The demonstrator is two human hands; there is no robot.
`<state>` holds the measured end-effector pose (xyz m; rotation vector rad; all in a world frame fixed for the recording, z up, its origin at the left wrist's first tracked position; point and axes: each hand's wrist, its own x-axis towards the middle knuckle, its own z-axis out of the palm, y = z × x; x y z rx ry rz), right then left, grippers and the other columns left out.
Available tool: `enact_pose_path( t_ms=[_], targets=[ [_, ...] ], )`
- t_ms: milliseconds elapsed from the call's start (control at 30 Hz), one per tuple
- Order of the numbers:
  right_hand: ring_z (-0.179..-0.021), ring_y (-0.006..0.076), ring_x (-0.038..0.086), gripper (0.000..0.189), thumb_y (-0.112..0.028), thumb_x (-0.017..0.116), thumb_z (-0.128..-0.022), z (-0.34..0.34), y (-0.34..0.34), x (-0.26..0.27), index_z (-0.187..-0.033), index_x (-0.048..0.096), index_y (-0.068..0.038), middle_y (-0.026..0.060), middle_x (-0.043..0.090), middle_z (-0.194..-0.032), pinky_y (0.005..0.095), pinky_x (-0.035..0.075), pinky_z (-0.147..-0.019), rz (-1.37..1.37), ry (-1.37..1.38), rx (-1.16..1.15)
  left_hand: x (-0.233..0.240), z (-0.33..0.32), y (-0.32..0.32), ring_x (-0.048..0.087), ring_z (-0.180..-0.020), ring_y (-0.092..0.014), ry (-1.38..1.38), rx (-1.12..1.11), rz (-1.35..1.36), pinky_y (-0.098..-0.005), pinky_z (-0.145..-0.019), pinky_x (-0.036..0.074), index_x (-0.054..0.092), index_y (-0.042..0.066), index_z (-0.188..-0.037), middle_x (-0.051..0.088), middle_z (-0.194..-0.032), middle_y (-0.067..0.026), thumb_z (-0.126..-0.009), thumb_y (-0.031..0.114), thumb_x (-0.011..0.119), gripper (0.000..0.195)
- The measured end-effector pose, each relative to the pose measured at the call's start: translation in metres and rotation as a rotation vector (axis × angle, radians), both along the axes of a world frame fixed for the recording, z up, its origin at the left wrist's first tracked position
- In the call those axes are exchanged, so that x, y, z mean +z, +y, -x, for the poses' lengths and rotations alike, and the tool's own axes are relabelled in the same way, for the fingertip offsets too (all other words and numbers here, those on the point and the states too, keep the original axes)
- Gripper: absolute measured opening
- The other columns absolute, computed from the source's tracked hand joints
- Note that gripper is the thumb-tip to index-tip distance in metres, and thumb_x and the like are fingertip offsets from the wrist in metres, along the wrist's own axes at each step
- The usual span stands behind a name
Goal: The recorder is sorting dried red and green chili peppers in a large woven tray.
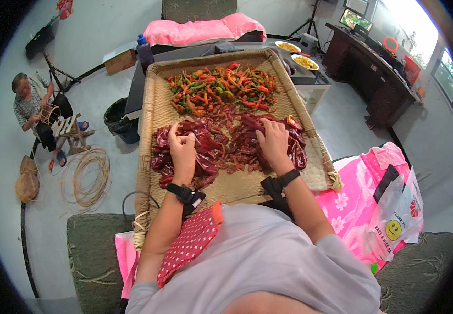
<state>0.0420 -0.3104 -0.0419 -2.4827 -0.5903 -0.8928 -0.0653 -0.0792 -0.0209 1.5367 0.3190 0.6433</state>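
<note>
A large rectangular woven bamboo tray [230,190] lies before me. Dark red dried chili peppers form a left pile [207,165] and a right pile [246,143]. My left hand [183,153] is over the left pile, thumb and forefinger raised and apart; its other fingers are mostly hidden. On the right pile, my right hand [275,141] has its fingers curled over a long dark red chili [252,122]. Small shrivelled chilies [226,117] lie between the piles. Toward the tray's far end spreads a heap of small red, orange and green chilies [222,88].
Beneath the tray stands a dark-topped table [134,92], with a blue bottle [144,53] and two plates of yellow food [305,62]. A bin [122,117] is at the left. Beyond it a seated person [34,102] holds a woven frame. A plastic bag [395,223] lies at my right.
</note>
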Motion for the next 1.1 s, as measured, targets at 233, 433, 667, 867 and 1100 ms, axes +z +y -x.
enact_pose_path(
  t_ms=[233,433,667,867,1100],
  targets=[
    [-0.095,0.0272,0.055,0.023,-0.023,0.070,-0.080,-0.019,0.008,-0.010,-0.100,0.064,-0.013,0.0054,0.063,-0.092,0.0416,0.038,-0.085,0.058,0.003,-0.039,-0.015,-0.003,0.002,0.048,-0.054,-0.007,0.089,-0.223,0.073,-0.0228,-0.049,0.042,0.055,0.002,-0.115,0.052,-0.075,0.0003,-0.095,0.014,0.053,0.023],
    [-0.087,0.0257,0.057,0.016,-0.017,0.068,-0.081,-0.001,0.015,0.006,-0.094,0.060,-0.012,0.0059,0.062,-0.087,0.0399,0.039,-0.081,-0.076,-0.024,0.028,-0.016,0.002,0.005,0.054,-0.053,-0.007,0.035,-0.336,0.175,-0.0215,-0.045,0.045,0.053,0.002,-0.116,0.058,-0.076,-0.0026,-0.095,0.018,0.054,0.027],
    [-0.071,0.0063,0.055,0.013,-0.011,0.063,-0.090,0.041,0.045,-0.006,-0.100,0.058,-0.003,0.0006,0.061,-0.086,0.0222,0.047,-0.062,-0.795,0.895,0.731,-0.016,0.003,0.001,0.051,-0.050,-0.007,0.105,-0.491,0.161,-0.0214,-0.043,0.042,0.053,0.003,-0.118,0.059,-0.076,-0.0030,-0.095,0.029,0.058,0.035],
    [-0.065,0.0039,0.049,0.012,-0.015,0.058,-0.094,0.045,0.041,-0.022,-0.100,0.056,-0.004,-0.0026,0.056,-0.083,0.0199,0.042,-0.057,-0.866,1.000,0.796,-0.031,0.004,0.002,0.051,-0.053,-0.008,0.188,-0.606,0.287,-0.0220,-0.046,0.041,0.056,0.006,-0.110,0.059,-0.074,-0.0019,-0.097,0.031,0.053,0.028],
    [-0.072,0.0038,0.054,0.016,-0.019,0.056,-0.096,0.048,0.036,-0.027,-0.103,0.056,-0.004,-0.0011,0.058,-0.083,0.0215,0.047,-0.060,-0.799,1.002,0.729,-0.039,0.004,0.003,0.049,-0.053,-0.009,0.174,-0.688,0.490,-0.0247,-0.047,0.041,0.057,0.006,-0.111,0.057,-0.069,-0.0002,-0.098,0.029,0.050,0.028]
  ],
)
